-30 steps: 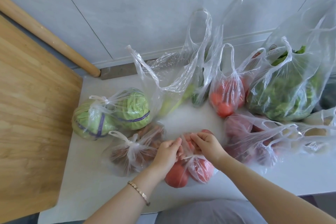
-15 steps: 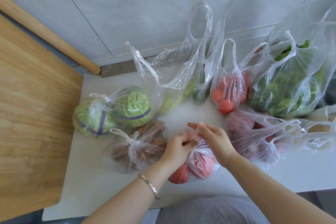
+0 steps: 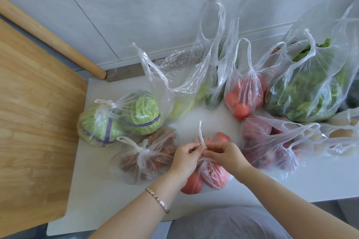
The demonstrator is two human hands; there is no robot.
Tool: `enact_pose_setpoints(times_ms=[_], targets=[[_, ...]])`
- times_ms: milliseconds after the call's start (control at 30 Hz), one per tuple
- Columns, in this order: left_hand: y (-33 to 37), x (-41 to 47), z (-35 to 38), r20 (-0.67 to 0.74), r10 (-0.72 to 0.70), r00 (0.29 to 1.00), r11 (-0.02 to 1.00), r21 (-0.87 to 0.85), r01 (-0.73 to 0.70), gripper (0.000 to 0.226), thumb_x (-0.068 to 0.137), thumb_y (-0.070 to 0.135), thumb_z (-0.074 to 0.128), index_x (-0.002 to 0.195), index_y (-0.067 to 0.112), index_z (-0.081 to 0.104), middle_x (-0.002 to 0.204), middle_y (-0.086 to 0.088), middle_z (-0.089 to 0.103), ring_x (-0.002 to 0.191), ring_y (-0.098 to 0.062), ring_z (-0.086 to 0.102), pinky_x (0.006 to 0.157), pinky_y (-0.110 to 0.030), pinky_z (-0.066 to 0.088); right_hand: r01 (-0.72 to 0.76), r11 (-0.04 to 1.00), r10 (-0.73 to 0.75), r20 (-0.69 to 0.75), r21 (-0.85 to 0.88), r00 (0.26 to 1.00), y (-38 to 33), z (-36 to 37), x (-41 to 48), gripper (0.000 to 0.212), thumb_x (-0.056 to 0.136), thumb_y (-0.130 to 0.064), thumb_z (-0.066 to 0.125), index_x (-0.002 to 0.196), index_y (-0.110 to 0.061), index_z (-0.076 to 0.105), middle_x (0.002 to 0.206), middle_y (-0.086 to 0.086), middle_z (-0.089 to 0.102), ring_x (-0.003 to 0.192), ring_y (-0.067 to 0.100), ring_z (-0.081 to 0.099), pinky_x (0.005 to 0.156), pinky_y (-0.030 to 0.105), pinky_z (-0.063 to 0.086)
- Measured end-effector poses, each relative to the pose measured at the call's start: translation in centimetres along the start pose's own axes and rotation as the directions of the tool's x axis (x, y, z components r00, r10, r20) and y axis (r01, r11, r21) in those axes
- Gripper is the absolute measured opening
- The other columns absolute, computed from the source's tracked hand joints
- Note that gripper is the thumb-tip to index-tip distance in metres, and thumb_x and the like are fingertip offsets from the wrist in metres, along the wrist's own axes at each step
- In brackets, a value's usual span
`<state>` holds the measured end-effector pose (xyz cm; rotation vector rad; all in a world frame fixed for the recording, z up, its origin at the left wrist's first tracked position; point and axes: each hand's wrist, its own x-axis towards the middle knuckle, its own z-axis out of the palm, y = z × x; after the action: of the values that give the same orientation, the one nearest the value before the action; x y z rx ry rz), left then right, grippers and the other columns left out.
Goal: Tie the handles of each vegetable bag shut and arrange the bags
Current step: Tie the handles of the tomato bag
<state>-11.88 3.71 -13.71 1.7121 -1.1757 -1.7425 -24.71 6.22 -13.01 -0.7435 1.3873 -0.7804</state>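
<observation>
A clear bag of tomatoes lies on the white counter in front of me. My left hand and my right hand both pinch its twisted handles, and one strip stands up between my fingers. To the left lie two knotted bags: a cabbage bag and a bag of brown vegetables. Behind stand open bags: a nearly empty one, a small tomato bag, a leafy greens bag and a dark red produce bag.
A wooden board covers the left side, with a wooden rolling pin along the tiled wall. More bags crowd the right edge. The counter's front edge runs close to my body.
My hands drew together over the tomato bag and pulled its handles into a knot; one handle end now sticks upward. The view shifted slightly.
</observation>
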Motion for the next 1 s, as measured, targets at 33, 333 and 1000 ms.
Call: enact_pose_setpoints(times_ms=[33, 333, 1000], targets=[[0.1, 0.0, 0.0, -0.017, -0.006, 1.000, 1.000, -0.024, 0.005, 0.018, 0.089, 0.015, 0.059, 0.074, 0.018, 0.069, 0.059, 0.002, 0.062, 0.056, -0.009, 0.055, 0.054, -0.018, 0.043, -0.001, 1.000, 0.001, -0.017, -0.003, 1.000, 0.1, 0.2, 0.1, 0.018, 0.079, 0.002, 0.065, 0.092, -0.009, 0.072, 0.065, -0.010, 0.071, 0.060, -0.002, 0.066, 0.060, 0.006, 0.049], [2.8, -0.6, -0.1, -0.060, 0.227, 0.972, 0.974, 0.044, -0.224, 0.026, 0.092, 0.018, 0.052, 0.070, 0.015, 0.065, 0.057, 0.005, 0.059, 0.051, -0.002, 0.053, 0.053, -0.012, 0.044, -0.019, 0.997, 0.010, -0.121, -0.077, 0.993, 0.1, 0.3, 1.0, 0.018, 0.075, 0.004, 0.069, 0.067, -0.012, 0.068, 0.051, -0.002, 0.062, 0.041, 0.004, 0.053, 0.045, 0.013, 0.048], [1.6, 0.1, -1.8, 0.222, 0.250, 0.943, 0.764, 0.552, -0.333, 0.023, 0.079, 0.021, 0.071, 0.096, 0.007, 0.072, 0.089, -0.006, 0.067, 0.079, -0.010, 0.057, 0.072, -0.016, 0.041, -0.057, 0.992, 0.055, 0.020, 0.110, 0.998, 0.5, -0.9, 0.8, 0.016, 0.081, 0.006, 0.062, 0.068, -0.003, 0.065, 0.047, -0.002, 0.063, 0.045, 0.005, 0.059, 0.054, 0.013, 0.052]])
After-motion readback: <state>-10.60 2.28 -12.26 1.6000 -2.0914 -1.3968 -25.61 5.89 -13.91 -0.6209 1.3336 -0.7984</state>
